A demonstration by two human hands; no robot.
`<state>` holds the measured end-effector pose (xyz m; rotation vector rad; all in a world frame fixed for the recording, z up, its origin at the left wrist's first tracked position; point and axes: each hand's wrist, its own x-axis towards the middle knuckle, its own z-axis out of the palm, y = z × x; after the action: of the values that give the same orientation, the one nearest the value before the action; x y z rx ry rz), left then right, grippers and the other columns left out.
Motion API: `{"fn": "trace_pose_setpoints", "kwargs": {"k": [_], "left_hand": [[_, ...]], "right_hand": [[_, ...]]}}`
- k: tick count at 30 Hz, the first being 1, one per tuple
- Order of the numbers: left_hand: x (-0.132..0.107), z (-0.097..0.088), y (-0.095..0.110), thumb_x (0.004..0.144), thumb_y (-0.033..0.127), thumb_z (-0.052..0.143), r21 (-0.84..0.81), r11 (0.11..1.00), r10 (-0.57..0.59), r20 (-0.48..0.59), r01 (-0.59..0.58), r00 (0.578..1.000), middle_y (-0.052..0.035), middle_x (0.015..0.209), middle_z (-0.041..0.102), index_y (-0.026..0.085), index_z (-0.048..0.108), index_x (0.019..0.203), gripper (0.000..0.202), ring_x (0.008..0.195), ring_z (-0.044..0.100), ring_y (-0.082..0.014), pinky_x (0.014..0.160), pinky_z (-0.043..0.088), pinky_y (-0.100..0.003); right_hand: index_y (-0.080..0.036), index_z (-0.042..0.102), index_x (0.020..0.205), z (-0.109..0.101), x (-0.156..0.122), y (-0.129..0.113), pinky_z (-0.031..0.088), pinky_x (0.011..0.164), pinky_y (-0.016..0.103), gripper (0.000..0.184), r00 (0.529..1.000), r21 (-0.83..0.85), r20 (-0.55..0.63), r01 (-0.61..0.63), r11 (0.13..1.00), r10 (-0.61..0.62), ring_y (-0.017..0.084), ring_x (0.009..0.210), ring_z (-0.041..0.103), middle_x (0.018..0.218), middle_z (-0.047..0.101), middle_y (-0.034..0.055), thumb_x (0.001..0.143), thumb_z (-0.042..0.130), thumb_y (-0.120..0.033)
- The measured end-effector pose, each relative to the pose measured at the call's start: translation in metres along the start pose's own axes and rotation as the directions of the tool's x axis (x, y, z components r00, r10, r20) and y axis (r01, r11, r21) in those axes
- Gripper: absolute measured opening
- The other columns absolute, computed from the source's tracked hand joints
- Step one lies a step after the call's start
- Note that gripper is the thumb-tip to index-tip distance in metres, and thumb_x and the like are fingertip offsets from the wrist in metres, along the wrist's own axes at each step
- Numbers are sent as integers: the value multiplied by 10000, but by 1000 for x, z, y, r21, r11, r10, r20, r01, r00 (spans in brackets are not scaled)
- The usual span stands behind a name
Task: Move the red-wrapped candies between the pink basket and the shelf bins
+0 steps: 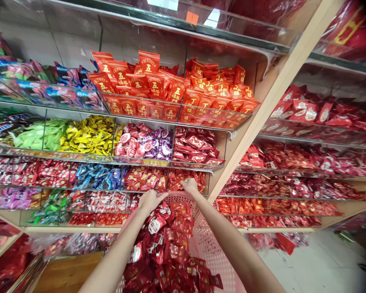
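Note:
A pink perforated plastic basket [212,248] stands in front of me, tilted toward the shelves. It holds many small red-wrapped sweets [171,252], some with white printed labels. My left hand [151,201] is closed on the basket's far rim, its thumb lying along the edge. My right hand [190,186] is closed at the same rim, farther right, with its fingers partly hidden. Just behind it lies a shelf bin of red packets [175,177]. Orange-and-red packets [146,179] fill the bin beyond my left hand.
Clear-fronted shelves hold yellow sweets [90,134], green packets [42,134], blue packets [99,177] and larger red packets [155,87]. A wooden upright [262,97] divides the shelving. A brown wooden board or box [67,272] sits lower left; tiled floor [317,264] shows lower right.

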<state>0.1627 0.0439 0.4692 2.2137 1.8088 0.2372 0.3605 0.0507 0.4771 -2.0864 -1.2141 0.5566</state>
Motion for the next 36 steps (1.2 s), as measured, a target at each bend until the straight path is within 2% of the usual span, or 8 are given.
{"fn": "trace_pose_setpoints", "kwargs": {"k": [8, 10, 13, 17, 20, 27, 31, 36], "left_hand": [[0, -3, 2, 616, 823, 207, -8, 1000, -27, 14, 27, 1000, -151, 833, 676, 168, 649, 780, 807, 825, 624, -286, 643, 427, -310], [-1, -4, 3, 605, 832, 207, -15, 999, -28, 19, 29, 999, -152, 841, 676, 169, 647, 772, 813, 825, 625, -285, 642, 425, -306], [-1, -4, 3, 603, 833, 206, -19, 999, -32, 25, 32, 999, -153, 851, 676, 171, 642, 766, 810, 824, 626, -281, 644, 420, -303], [-2, -4, 3, 634, 812, 194, -19, 1000, -17, 24, 18, 1000, -146, 830, 676, 170, 638, 752, 789, 819, 626, -280, 633, 411, -300], [-2, -4, 3, 648, 797, 211, -20, 1000, -8, 22, 8, 1000, -145, 822, 674, 168, 636, 736, 765, 820, 625, -274, 635, 406, -294], [1, -2, 1, 630, 807, 232, -19, 1000, 3, 20, -3, 1000, -155, 808, 672, 165, 640, 732, 767, 817, 623, -286, 638, 413, -308], [4, -2, -1, 621, 811, 243, -31, 1000, -1, 33, 2, 999, -168, 837, 668, 154, 643, 780, 786, 834, 621, -288, 639, 427, -311], [4, 0, -2, 616, 811, 253, -21, 1000, -13, 19, 14, 1000, -187, 846, 661, 130, 638, 828, 810, 867, 612, -302, 658, 435, -322]], "right_hand": [[-171, 501, 528, -46, -28, 12, 344, 475, 176, 153, 997, 305, -5, 71, 950, -73, 74, 468, 460, 514, 549, -30, 647, 504, -267], [-168, 498, 549, -56, -47, 18, 308, 441, 171, 135, 994, 455, 59, 52, 889, -88, 61, 439, 419, 490, 508, -50, 626, 536, -271], [-165, 512, 592, -60, -85, 34, 259, 406, 169, 143, 955, 580, 280, -85, 810, -101, 48, 394, 371, 443, 467, -73, 605, 587, -285], [-166, 530, 605, -50, -136, 63, 290, 407, 175, 121, 820, 524, 568, -292, 800, -73, 54, 393, 408, 464, 516, -54, 603, 601, -264], [-175, 517, 583, -40, -159, 78, 325, 419, 184, 110, 758, 468, 651, -360, 807, -40, 65, 395, 439, 455, 520, -51, 590, 599, -247], [-185, 478, 585, -19, -167, 85, 370, 430, 178, 143, 769, 389, 637, -386, 837, 58, 91, 445, 537, 467, 558, -48, 577, 608, -245], [-182, 490, 562, 0, -170, 97, 404, 441, 190, 116, 730, 373, 682, -400, 837, 45, 102, 445, 551, 456, 571, -37, 559, 592, -236], [-180, 488, 489, 3, -165, 99, 366, 395, 186, 134, 763, 199, 644, -239, 950, 57, 88, 384, 493, 417, 540, -35, 602, 547, -223]]}}
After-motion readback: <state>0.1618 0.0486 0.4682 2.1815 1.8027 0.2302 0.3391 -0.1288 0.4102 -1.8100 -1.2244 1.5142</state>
